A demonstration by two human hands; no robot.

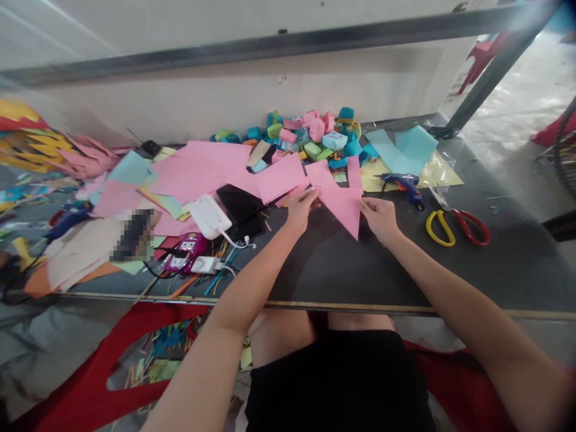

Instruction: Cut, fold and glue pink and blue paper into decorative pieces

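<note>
A pink triangle of paper (344,207) is stretched between my two hands above the dark table, one point hanging down. My left hand (302,209) pinches its left corner, and my right hand (378,217) pinches its right edge. Just behind it lie other pink paper pieces (281,177). To the right of my right hand rest a blue glue gun (405,185) and scissors (454,225) with one yellow and one red handle. Small folded paper pieces (315,129) in pink, blue and green are heaped at the back.
Left on the table (360,282) are a white power bank (209,217), a purple power socket (189,249), cables and paper strips. A second glue gun (69,219) lies farther left. Blue sheets (416,147) sit at the back right, below a metal rail (270,48).
</note>
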